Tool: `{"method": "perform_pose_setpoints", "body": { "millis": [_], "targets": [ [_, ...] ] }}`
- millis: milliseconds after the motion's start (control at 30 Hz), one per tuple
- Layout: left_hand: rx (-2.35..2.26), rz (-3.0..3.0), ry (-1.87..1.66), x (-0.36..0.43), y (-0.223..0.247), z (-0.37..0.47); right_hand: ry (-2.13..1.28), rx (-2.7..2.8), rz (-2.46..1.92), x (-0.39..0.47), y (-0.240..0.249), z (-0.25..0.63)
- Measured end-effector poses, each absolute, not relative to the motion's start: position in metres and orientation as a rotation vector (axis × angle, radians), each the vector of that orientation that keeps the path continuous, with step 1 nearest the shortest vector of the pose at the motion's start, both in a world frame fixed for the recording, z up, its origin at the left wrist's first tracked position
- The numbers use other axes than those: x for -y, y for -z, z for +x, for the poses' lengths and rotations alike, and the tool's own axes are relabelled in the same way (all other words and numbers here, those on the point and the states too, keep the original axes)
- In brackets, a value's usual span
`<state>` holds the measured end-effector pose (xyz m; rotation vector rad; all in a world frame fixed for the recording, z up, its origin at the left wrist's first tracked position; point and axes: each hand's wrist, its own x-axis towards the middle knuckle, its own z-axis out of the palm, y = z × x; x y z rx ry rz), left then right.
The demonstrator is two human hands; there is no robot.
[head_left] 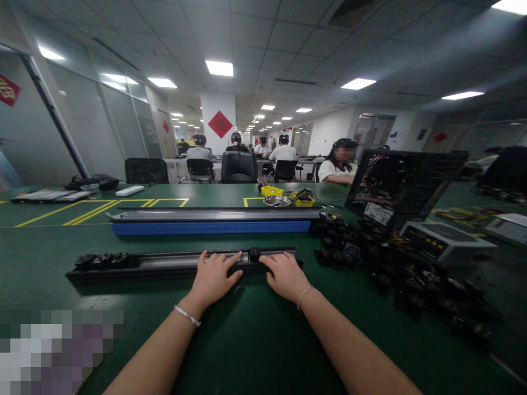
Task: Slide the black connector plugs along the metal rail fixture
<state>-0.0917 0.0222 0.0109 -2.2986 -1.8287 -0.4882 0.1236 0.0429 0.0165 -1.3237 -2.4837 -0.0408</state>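
A long black rail with a silvery channel [164, 262] lies crosswise on the green table in front of me. My left hand [214, 277] rests over its middle, palm down with fingers spread, holding nothing that I can see. A small black block [254, 253] sits in the channel toward the right end. Beside that block is my right hand [285, 273], its fingers stretched over the rail and the index fingertip at the block's right side. Several similar black parts [101, 260] sit together in the channel's left end.
Behind the rail lies another long rail [218, 215] with a blue side [214, 227]. A pile of black parts [382, 258] spreads on the right, near a metal box [447, 241] and an open computer case [403, 184]. A metal dish [277, 201] stands farther back. Other people sit beyond.
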Motion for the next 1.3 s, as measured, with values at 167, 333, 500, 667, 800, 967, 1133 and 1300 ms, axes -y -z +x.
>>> {"method": "perform_pose_setpoints", "body": {
  "millis": [167, 333, 500, 667, 800, 967, 1133, 1300],
  "targets": [
    [1.808, -2.303, 0.497, -0.023, -0.01, -0.092, 0.086, 2.476, -1.325, -0.044, -0.018, 0.126],
    [1.814, -2.294, 0.492, -0.022, -0.01, -0.092, 0.103, 2.474, -1.319, -0.043, -0.02, 0.127],
    [1.814, -2.279, 0.501, -0.019, -0.014, -0.09, 0.122, 2.46, -1.288, -0.044, -0.019, 0.128],
    [1.797, -2.234, 0.531, -0.02, -0.01, -0.091, 0.102, 2.443, -1.303, -0.044, -0.019, 0.129],
    [1.802, -2.237, 0.484, -0.023, -0.005, -0.093, 0.131, 2.385, -1.355, -0.042, -0.021, 0.13],
    [1.788, -2.25, 0.47, -0.024, -0.006, -0.093, 0.158, 2.329, -1.358, -0.042, -0.023, 0.132],
    [1.807, -2.248, 0.474, -0.023, -0.007, -0.092, 0.118, 2.258, -1.339, -0.045, -0.019, 0.13],
    [1.814, -2.245, 0.479, -0.024, -0.005, -0.092, 0.047, 2.04, -1.446, -0.05, -0.012, 0.122]
  ]
}}
